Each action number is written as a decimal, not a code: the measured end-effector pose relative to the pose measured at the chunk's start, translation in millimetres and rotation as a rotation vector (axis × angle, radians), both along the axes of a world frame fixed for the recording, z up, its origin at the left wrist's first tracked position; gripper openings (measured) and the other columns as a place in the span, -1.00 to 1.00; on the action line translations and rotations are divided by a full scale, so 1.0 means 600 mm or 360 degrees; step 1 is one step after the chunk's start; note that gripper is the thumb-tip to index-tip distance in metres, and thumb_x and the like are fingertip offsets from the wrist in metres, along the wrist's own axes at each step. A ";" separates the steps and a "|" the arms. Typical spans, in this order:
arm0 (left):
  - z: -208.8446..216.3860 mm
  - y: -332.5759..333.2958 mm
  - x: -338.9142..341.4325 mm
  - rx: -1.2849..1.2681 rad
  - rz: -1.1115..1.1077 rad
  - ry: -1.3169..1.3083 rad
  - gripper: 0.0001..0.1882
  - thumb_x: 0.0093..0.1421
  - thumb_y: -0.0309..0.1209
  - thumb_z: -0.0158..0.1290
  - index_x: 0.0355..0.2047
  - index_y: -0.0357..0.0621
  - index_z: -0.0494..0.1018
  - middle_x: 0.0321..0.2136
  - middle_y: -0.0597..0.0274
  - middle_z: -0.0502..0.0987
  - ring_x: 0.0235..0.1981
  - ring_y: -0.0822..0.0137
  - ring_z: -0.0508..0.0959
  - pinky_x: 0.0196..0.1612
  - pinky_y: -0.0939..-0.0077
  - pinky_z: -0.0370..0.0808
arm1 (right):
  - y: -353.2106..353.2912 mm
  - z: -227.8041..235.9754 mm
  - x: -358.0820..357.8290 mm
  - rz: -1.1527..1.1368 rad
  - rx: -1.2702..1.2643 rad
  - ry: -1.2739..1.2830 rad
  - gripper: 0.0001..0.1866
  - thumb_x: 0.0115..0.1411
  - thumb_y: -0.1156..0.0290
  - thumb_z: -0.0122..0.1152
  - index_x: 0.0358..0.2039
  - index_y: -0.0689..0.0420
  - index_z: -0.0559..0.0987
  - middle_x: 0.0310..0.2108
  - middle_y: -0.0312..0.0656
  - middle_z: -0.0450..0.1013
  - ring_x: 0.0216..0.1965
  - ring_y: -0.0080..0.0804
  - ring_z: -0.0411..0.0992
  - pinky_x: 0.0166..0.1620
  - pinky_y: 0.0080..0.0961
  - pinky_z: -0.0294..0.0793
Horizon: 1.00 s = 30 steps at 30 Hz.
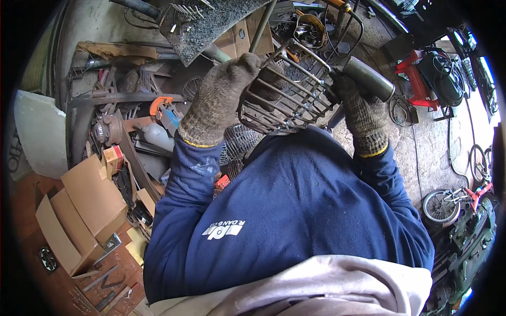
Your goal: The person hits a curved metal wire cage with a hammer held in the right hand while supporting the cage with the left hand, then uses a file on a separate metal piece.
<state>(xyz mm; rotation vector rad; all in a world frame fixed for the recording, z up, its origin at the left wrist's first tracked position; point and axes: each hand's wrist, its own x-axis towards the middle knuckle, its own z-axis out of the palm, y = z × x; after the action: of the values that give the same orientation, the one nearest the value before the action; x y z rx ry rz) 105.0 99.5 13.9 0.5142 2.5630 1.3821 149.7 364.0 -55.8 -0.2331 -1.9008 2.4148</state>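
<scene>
In front of my chest is a basket-like grate of welded metal rods [295, 100], tilted, with parallel bars and small weld spots along one side. My left hand [224, 97], in a dark knitted work glove with a yellow cuff edge, is closed on the grate's left side. On the right, my right hand [361, 108], gloved alike, is closed round a thick grey metal cylinder [369, 79] beside the grate's right end. The glove hides part of the cylinder, so I cannot tell whether it joins a handle. The right fingers are partly hidden.
A metal worktable [211, 23] with loose rods stands at the far left. An open cardboard box [87, 210] lies lower left, near an orange-and-blue tool [166, 113]. A bucket of scrap [311, 31] is ahead. At right are a red stand [416, 79], cables and a small bicycle [448, 205].
</scene>
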 end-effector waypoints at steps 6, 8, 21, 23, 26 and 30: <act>0.023 0.014 0.027 0.1299 0.0030 -0.0898 -0.37 0.39 0.03 -0.20 0.12 -0.35 0.37 -0.08 0.06 0.56 -0.10 0.33 0.60 -0.09 0.54 0.58 | -0.001 -0.018 -0.010 -0.0017 -0.0049 -0.0070 -0.64 0.24 0.28 0.28 -0.04 0.24 0.54 -0.19 -0.16 0.55 -0.23 -0.48 0.53 -0.23 -0.52 0.57; 0.037 0.020 0.033 0.0791 -0.0107 -0.0433 -0.42 0.38 -0.06 -0.13 0.15 -0.34 0.35 -0.06 0.05 0.55 -0.11 0.35 0.59 -0.09 0.56 0.57 | 0.012 -0.057 -0.024 -0.0013 0.0236 -0.0056 -0.65 0.21 0.29 0.33 -0.06 0.22 0.57 -0.22 -0.20 0.57 -0.23 -0.51 0.53 -0.24 -0.58 0.55; 0.073 0.069 0.080 0.1044 0.0075 -0.0782 -0.38 0.17 -0.52 0.05 0.25 -0.39 0.20 -0.04 -0.09 0.53 -0.09 0.24 0.59 -0.05 0.47 0.56 | -0.021 -0.102 -0.028 -0.0129 -0.0118 -0.0028 -0.69 0.29 0.18 0.21 -0.13 0.15 0.53 -0.33 -0.33 0.47 -0.34 -0.62 0.38 -0.35 -0.57 0.39; 0.073 0.073 0.081 0.1062 0.0087 -0.0785 -0.32 0.13 -0.47 0.09 0.25 -0.41 0.18 -0.05 -0.16 0.52 -0.13 0.14 0.63 -0.14 0.39 0.63 | -0.024 -0.083 -0.024 -0.0163 -0.0018 -0.0053 -0.70 0.30 0.19 0.21 -0.12 0.16 0.53 -0.33 -0.33 0.47 -0.34 -0.61 0.38 -0.35 -0.56 0.39; 0.074 0.071 0.080 0.1075 0.0096 -0.0781 -0.36 0.15 -0.46 0.08 0.23 -0.41 0.21 -0.05 -0.15 0.53 -0.08 0.16 0.61 -0.08 0.38 0.61 | -0.023 -0.080 -0.019 -0.0230 0.0169 -0.0054 -0.70 0.30 0.22 0.20 -0.11 0.18 0.52 -0.33 -0.32 0.47 -0.34 -0.60 0.40 -0.34 -0.56 0.43; 0.072 0.062 0.079 0.0894 0.0183 -0.0606 -0.50 0.23 -0.46 0.03 0.17 -0.39 0.30 -0.17 0.08 0.56 -0.17 0.40 0.56 -0.07 0.57 0.51 | -0.030 -0.011 -0.008 -0.0189 0.0123 -0.0084 -0.72 0.31 0.28 0.19 -0.10 0.22 0.52 -0.30 -0.28 0.48 -0.33 -0.56 0.46 -0.30 -0.55 0.53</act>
<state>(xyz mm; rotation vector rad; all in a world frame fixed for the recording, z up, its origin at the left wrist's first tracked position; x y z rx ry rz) 152.6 136.9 57.4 0.1500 1.9190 2.0223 144.8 346.2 -62.2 -0.3974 -1.9380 2.2762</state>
